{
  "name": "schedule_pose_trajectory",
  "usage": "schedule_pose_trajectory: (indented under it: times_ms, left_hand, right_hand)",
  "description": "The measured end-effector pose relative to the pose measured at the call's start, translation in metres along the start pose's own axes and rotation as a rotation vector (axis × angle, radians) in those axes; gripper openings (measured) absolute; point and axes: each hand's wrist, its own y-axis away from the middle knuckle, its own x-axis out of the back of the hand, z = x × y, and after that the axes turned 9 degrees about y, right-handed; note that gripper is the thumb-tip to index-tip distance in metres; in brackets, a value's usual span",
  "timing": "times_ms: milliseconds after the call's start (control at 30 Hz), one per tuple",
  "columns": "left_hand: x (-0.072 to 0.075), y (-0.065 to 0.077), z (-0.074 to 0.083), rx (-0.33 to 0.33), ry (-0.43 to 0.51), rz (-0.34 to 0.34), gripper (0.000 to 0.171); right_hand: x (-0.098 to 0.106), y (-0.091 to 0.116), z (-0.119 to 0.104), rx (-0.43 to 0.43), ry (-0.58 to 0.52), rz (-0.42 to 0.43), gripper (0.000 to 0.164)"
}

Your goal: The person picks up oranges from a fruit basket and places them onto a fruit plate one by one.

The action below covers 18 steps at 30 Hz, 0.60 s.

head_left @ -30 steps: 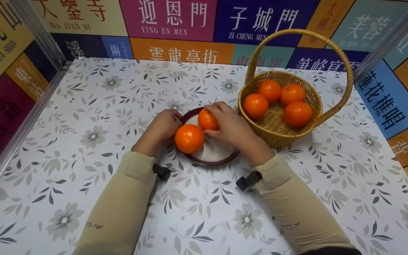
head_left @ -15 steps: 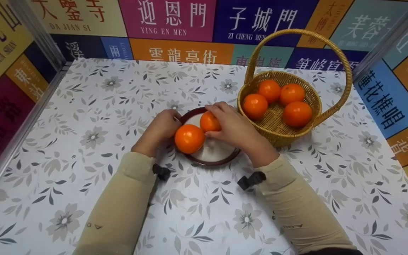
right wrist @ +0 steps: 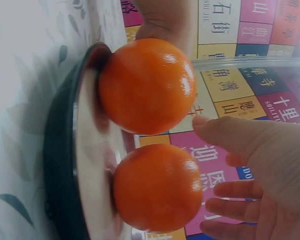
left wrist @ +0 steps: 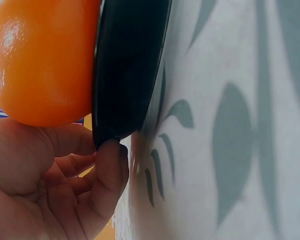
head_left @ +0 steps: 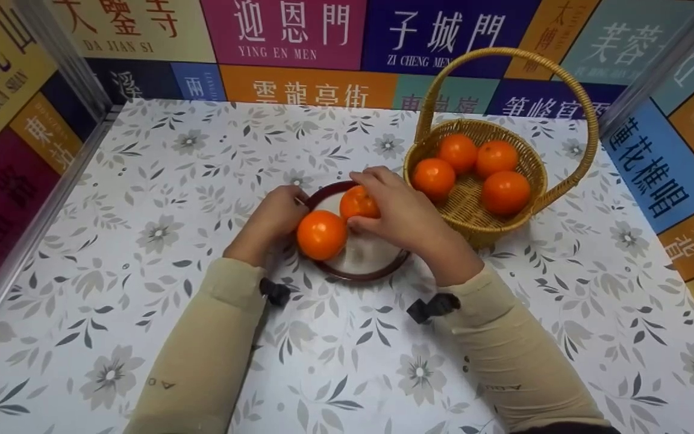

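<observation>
A shallow plate [head_left: 366, 258] with a dark red-brown rim and pale inside holds two oranges. My left hand [head_left: 273, 218] pinches its left rim; in the left wrist view the thumb and fingers [left wrist: 107, 172] meet at the dark edge of the plate [left wrist: 130, 65]. The nearer orange [head_left: 321, 235] sits at the plate's left side, beside that hand. My right hand [head_left: 407, 214] hovers at the other orange [head_left: 357, 204], partly covering it in the head view. From the right wrist, thumb and fingers [right wrist: 232, 205] look spread and apart from this orange [right wrist: 157, 187].
A wicker basket [head_left: 476, 226] with a tall arched handle [head_left: 588, 111] stands right of the plate, several oranges [head_left: 505, 193] inside. Flower-patterned cloth [head_left: 160, 235] covers the table. Panels with large printed characters [head_left: 293, 33] wall in the back and sides.
My right hand's fingers have loosened from the farther orange, and its wrist has shifted slightly right. That orange sits slightly further right. The left hand has stayed at the rim.
</observation>
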Motion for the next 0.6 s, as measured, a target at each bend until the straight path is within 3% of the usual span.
schedule_pose_trajectory:
  times_ms: [267, 600]
  left_hand:
    - [0.000, 0.000, -0.001, -0.035, -0.010, 0.009, 0.027]
    - [-0.001, 0.000, 0.000, -0.014, 0.000, 0.009, 0.025]
  right_hand:
    - [0.017, 0.004, 0.008, -0.034, -0.100, 0.110, 0.069]
    - [0.026, 0.004, 0.030, -0.145, -0.181, 0.215, 0.068]
